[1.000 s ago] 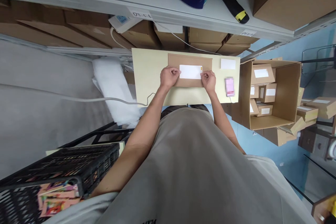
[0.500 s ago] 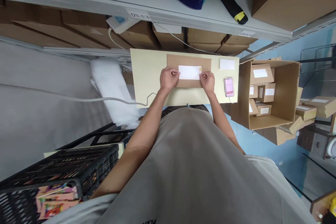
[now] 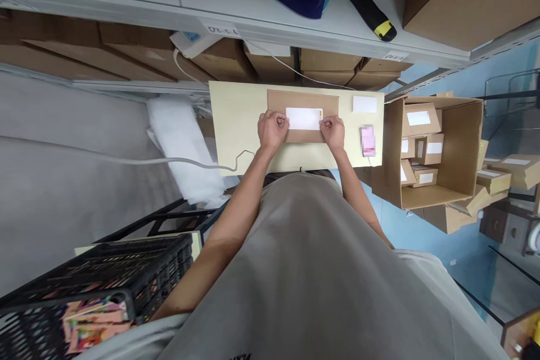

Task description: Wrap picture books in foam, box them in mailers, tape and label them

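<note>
A flat brown cardboard piece (image 3: 302, 100) lies on the pale yellow board (image 3: 240, 124) in front of me. Over it is a white label (image 3: 304, 118) with a small orange mark at its right end. My left hand (image 3: 273, 128) pinches the label's left end, thumb and fingers together. At the right end, my right hand (image 3: 333, 130) pinches the lower corner in the same way. Both hands rest over the cardboard's sides. Whether the label touches the cardboard all along cannot be seen.
Right of the cardboard are a white paper (image 3: 364, 104) and a phone (image 3: 368, 141) on a cable. An open carton (image 3: 458, 149) of labelled boxes stands further right. A shelf (image 3: 126, 3) crosses above, holding a utility knife (image 3: 368, 8). A black crate (image 3: 162, 270) is lower left.
The view has shifted slightly. Both hands keep their pinch on the label, which stays in the same place on the cardboard.
</note>
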The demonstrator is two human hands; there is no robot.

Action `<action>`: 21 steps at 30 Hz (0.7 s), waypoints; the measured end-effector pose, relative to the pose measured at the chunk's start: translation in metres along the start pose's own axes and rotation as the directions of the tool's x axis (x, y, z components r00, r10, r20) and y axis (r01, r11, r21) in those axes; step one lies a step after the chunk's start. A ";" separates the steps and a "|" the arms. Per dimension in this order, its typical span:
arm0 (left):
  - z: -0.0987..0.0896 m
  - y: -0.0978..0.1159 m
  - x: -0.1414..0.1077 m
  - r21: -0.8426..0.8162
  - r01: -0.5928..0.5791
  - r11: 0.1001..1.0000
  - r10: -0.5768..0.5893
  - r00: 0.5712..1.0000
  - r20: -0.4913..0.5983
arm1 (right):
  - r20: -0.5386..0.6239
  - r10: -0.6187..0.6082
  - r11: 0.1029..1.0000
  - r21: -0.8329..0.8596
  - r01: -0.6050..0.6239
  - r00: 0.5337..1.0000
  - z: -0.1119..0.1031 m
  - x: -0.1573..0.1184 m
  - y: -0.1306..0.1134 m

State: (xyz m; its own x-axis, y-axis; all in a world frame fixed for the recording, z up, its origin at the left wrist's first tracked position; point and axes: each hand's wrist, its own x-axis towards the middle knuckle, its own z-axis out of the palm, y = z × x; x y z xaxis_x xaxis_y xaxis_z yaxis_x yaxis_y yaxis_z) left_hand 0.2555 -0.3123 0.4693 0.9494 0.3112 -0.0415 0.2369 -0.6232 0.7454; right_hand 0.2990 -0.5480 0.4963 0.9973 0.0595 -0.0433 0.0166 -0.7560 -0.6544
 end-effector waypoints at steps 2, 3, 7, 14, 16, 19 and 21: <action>0.001 -0.001 0.000 0.010 -0.005 1.000 0.005 1.000 0.001 | 0.005 -0.002 1.000 -0.009 0.002 1.000 0.001 0.001 0.001; 0.001 -0.001 0.000 0.015 -0.004 1.000 0.004 1.000 0.002 | 0.006 -0.003 1.000 -0.011 0.003 1.000 0.001 0.001 0.001; 0.002 0.004 -0.001 0.049 0.025 0.998 -0.025 1.000 -0.004 | 0.000 -0.010 1.000 -0.012 0.010 1.000 0.003 0.003 0.005; 0.007 0.024 -0.008 0.167 0.107 0.980 -0.104 0.994 -0.030 | 0.011 0.034 0.995 -0.096 -0.033 0.999 0.011 0.007 0.005; 0.009 0.027 -0.009 0.177 0.120 0.977 -0.116 0.993 -0.032 | 0.013 0.043 0.990 -0.138 -0.040 0.999 0.013 0.009 0.001; 0.009 0.027 -0.005 0.170 0.141 0.975 -0.138 0.990 -0.028 | 0.013 0.086 0.978 -0.192 -0.082 0.996 0.014 0.017 -0.005; 0.007 0.025 0.001 0.168 0.160 0.973 -0.158 0.987 -0.026 | 0.021 0.153 0.966 -0.215 -0.145 0.988 0.013 0.024 -0.008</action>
State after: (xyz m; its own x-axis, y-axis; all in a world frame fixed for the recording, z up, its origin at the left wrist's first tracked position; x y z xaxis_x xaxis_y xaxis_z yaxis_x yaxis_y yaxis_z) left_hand 0.2640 -0.3324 0.4831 0.8944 0.4244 -0.1413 0.4170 -0.6767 0.6068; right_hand 0.3220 -0.5317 0.4907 0.9864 -0.0436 -0.1587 -0.1134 -0.8788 -0.4635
